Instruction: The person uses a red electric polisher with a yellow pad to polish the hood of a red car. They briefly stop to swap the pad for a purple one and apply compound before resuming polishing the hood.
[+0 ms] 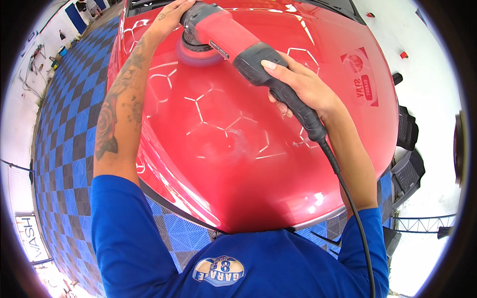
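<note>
A red and black electric polisher point(242, 41) reaches across the red car hood point(208, 156). My right hand point(302, 80) is wrapped around its black rear handle, the thumb lying along the top. At the top edge of the view, my left hand point(173, 16) lies over the black head of the machine, its fingertips partly cut off. Beneath that head, the round polishing pad point(199, 57) sits at the hood surface. Whitish smears of residue point(238, 143) mark the paint nearer to me. From the handle, a black power cord point(350, 201) runs down past my right forearm.
Blue and black floor tiles point(70, 123) extend along the left. Black car floor mats point(408, 173) stand by the white wall point(434, 149) on the right. Hoses point(37, 59) hang on the left wall. People point(92, 7) are far off at upper left. The windshield base edges the top.
</note>
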A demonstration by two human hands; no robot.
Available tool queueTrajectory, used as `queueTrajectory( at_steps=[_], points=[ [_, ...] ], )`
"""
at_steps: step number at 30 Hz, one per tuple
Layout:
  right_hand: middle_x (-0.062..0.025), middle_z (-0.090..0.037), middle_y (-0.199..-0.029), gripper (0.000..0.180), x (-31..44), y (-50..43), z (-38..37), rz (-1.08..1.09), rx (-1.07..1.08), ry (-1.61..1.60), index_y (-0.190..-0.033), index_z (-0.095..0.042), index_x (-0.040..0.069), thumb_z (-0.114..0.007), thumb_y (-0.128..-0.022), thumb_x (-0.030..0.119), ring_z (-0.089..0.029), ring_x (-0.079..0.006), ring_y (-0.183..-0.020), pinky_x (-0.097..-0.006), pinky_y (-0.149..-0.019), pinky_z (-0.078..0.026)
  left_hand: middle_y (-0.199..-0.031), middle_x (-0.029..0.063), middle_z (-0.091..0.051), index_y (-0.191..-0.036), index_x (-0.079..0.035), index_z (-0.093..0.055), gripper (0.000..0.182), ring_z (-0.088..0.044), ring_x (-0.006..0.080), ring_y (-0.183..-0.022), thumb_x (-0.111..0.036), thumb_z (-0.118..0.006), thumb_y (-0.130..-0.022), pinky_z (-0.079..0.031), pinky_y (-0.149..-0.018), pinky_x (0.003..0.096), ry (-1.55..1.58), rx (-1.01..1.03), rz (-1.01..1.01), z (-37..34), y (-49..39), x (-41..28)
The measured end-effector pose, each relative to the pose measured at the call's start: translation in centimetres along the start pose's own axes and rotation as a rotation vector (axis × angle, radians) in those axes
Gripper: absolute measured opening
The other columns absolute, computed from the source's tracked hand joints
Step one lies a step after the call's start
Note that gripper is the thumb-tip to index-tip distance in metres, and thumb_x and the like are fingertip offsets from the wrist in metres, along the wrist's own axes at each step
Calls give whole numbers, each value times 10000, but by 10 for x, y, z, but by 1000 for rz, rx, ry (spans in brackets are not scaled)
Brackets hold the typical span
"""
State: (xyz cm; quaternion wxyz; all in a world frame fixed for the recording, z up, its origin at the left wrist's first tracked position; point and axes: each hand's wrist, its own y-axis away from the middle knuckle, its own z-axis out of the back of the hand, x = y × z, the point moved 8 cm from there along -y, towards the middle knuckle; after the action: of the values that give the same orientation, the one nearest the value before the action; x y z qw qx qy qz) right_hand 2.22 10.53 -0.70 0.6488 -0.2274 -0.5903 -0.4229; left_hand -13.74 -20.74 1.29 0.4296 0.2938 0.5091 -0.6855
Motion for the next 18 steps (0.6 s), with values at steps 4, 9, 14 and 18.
queueTrajectory(
  at_steps=[4, 9, 14, 18],
  points=[
    [-76, -615, -769, 713, 4, -6, -3, -12, 42, 3, -1445, -466, 59, -661, -962, 546, -573, -115, -499, -266, -447, -480, -1184, 42, -710, -1287, -70, -689, 376, -627, 145, -1093, -339, -503, -1103, -495, -978, 316, 21, -21, 21, 5, 13, -9],
    [-75, -613, -779, 726, 6, -19, -12, -1, 89, 24, -1471, -453, 71, -656, -964, 551, -576, -114, -512, -261, -463, -486, -1193, 72, -721, -1282, -49, -693, 386, -643, 170, -1092, -322, -486, -1104, -491, -989, 335, -53, -25, -54, 23, 22, -10],
    [-70, -611, -788, 730, 14, -28, -20, 4, 142, 48, -1489, -459, 82, -656, -962, 547, -583, -108, -535, -255, -484, -493, -1192, 70, -718, -1282, -35, -694, 404, -640, 162, -1104, -333, -492, -1099, -493, -988, 333, -296, -175, -47, 50, 39, -9],
    [-70, -610, -789, 722, 16, -32, -28, 14, 162, 36, -1490, -468, 81, -659, -962, 536, -583, -105, -539, -257, -485, -496, -1194, 59, -715, -1288, -45, -693, 384, -638, 160, -1114, -313, -491, -1101, -484, -1003, 320, -89, -173, 50, 61, 46, 5]
  ],
)
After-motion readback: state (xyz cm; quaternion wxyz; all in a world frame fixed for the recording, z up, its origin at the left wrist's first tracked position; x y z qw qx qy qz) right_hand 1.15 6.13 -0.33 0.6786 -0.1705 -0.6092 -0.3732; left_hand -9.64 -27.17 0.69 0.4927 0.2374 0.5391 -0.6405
